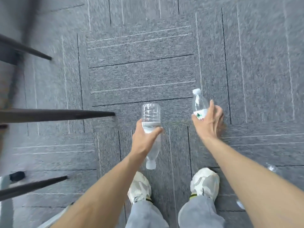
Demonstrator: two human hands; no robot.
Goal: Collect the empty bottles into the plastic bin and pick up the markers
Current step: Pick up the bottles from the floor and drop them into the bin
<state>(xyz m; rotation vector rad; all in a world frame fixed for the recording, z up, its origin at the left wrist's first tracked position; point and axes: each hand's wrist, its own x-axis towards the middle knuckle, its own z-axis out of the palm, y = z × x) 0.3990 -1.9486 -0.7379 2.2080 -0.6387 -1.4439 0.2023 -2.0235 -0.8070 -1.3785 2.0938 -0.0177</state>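
My left hand [144, 139] grips a clear plastic bottle [151, 115] around its middle, base pointing away from me and white cap toward my feet. My right hand [209, 123] holds a second clear bottle [199, 102] by its white label, its white cap pointing away. Both bottles hang above the grey carpet in front of my shoes. No bin and no markers are in view.
Dark tapered chair or table legs [65, 114] reach in from the left edge, low over the carpet [141, 74]. A small black caster [17, 176] sits at the lower left. Something clear and glinting [271, 167], blurred, lies on the floor right of my right arm.
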